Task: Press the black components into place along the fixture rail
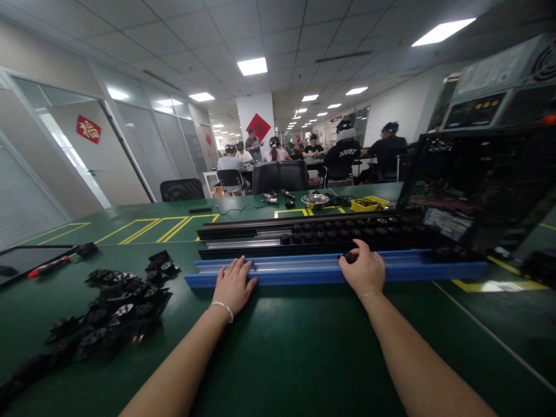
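A long blue channel rail [299, 277] lies across the green table in front of me. My left hand [233, 285] rests over its left part, fingers stretched across the channel and thumb apart. Over the right half of the rail, my right hand [364, 270] is closed in a pinch on a small black part [350, 256], mostly hidden by the fingers. More black parts sit at the rail's right end. Behind it lie black rails [230, 253] with rows of small black parts [321, 234] in them.
A pile of black plug-like parts [124, 298] spreads at the left, near a red-handled screwdriver [50, 266]. At the right stands an open computer case [473, 179]. A metal bowl [315, 200] and a yellow item [369, 203] sit farther back. Several people work beyond the table.
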Demonstrator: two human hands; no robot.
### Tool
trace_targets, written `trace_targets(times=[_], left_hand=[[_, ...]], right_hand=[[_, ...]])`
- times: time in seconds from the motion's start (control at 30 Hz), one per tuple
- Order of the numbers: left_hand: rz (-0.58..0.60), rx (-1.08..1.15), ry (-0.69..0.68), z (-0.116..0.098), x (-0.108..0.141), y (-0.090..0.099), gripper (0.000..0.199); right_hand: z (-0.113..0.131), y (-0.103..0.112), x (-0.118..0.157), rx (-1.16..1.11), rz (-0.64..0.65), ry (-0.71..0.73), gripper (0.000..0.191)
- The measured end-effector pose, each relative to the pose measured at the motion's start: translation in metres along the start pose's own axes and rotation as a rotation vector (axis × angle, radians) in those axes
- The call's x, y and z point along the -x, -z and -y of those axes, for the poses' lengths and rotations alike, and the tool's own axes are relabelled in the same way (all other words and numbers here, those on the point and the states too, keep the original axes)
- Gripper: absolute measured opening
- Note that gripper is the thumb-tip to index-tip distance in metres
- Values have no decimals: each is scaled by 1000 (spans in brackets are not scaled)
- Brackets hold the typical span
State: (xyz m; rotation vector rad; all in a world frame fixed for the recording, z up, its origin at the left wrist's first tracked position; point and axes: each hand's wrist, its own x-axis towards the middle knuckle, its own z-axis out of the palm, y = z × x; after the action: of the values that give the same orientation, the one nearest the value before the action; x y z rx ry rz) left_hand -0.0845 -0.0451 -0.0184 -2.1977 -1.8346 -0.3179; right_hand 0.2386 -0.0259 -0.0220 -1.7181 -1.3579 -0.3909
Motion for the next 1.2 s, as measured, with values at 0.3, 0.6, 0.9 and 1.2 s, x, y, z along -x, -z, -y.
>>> trace_targets(times=[0.3, 0.6, 0.9, 1.2], left_hand=[[9, 7, 3, 1, 0, 0, 48], [6, 8, 4, 1, 0, 0, 48], [13, 9, 8, 0, 0, 1, 47], [9, 12, 3, 1, 0, 0, 48]], right_hand=[[-1, -1, 0, -17, 30, 29, 44], [0, -1, 1, -24, 25, 54, 42], [0, -2, 1, -20, 34, 91, 37], [1, -3, 1, -20, 49, 109, 35]])
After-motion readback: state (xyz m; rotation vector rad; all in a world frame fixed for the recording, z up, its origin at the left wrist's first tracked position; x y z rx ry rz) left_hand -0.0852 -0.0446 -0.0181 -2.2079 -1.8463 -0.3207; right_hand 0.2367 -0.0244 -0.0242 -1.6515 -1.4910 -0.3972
